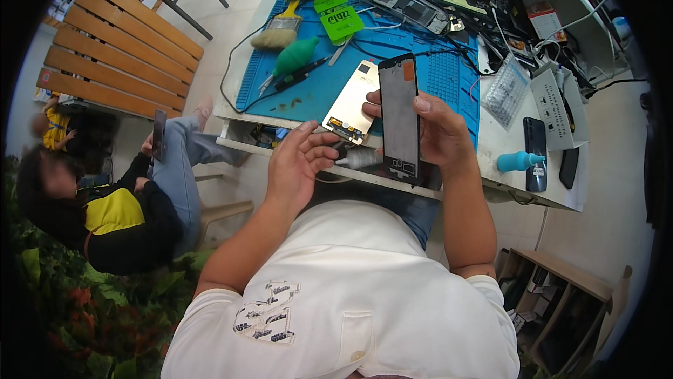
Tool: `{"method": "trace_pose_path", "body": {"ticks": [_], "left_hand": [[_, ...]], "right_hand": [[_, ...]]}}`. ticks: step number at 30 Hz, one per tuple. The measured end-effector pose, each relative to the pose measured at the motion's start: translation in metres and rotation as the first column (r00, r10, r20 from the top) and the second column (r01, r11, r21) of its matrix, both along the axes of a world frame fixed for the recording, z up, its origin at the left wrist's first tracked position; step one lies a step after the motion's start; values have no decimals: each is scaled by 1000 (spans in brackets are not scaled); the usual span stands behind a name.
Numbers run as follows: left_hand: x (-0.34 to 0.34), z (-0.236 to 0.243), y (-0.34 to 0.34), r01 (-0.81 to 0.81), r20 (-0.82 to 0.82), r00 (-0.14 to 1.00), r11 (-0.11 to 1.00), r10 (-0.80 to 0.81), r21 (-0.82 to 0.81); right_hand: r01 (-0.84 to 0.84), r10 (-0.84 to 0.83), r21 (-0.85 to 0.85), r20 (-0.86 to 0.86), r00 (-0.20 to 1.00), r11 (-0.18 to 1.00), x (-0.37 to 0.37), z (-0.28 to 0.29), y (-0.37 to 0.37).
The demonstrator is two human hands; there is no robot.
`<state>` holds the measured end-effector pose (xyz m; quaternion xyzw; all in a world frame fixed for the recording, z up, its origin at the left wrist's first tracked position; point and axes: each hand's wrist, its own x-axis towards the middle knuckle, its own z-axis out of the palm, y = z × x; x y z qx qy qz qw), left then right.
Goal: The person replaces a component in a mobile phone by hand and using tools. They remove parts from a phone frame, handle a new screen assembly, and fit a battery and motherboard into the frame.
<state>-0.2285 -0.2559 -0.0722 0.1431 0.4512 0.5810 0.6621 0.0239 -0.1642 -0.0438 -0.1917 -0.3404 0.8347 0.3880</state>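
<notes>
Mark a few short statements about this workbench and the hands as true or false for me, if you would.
1. The right hand holds a dark, flat rectangular phone panel with a grey middle. True.
2. The left hand grips a flat brush with pale bristles. False: the left hand is open, and the brush lies at the upper left of the blue rectangular work mat.
3. A green teardrop-shaped bulb blower lies on the mat. True.
4. A light-blue plastic squeeze bottle is left of the mat. False: the bottle is to its right.
</notes>
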Motion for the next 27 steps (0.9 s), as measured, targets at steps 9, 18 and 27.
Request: {"method": "trace_pose_path", "body": {"ticks": [9,18,27], "left_hand": [[-1,40,57,510,-295,788,841,-541,-178],[11,49,81,602,-389,662,764,-640,-233],[-2,34,78,532,-26,832,783,-555,323]], "right_hand": [[2,-2,1,-6,1000,1000,11,12,-2],[98,-97,23,-44,994,995,32,7,-21],[60,-70,-49,-247,966,997,28,-5,-20]]}}
